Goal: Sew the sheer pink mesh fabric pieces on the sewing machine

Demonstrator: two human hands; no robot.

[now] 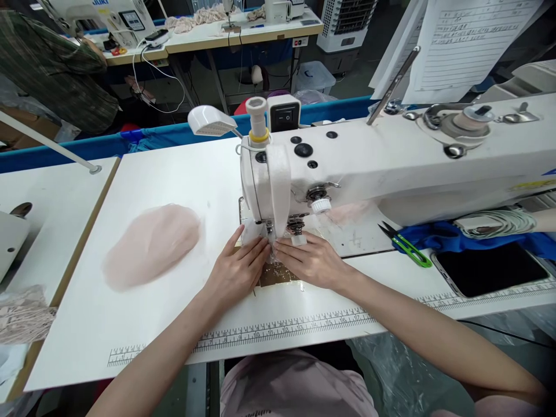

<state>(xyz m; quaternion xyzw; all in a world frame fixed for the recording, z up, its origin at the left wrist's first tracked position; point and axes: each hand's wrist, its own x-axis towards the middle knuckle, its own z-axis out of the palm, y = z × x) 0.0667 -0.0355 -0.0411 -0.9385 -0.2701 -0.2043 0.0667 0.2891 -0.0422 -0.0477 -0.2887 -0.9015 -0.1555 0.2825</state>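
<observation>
Both of my hands lie flat on the bed of a white sewing machine (260, 185), one on each side of the presser foot (271, 234). My left hand (238, 266) has its fingers stretched out, their tips close to the needle area. From the other side, my right hand (310, 258) reaches in with extended fingers below the thread tension parts. Any cloth under the fingertips is too small or hidden to make out. A sheer pale pink fabric piece (152, 246) rests on the white table to the left of my left hand.
Green thread snips (408, 246), a blue cloth (421, 234) and a black-screened phone (490, 269) lie at the right. A printed ruler (278, 330) runs along the front edge. Across the aisle, a person in a checked sleeve (52, 63) is beside another sewing machine (108, 20).
</observation>
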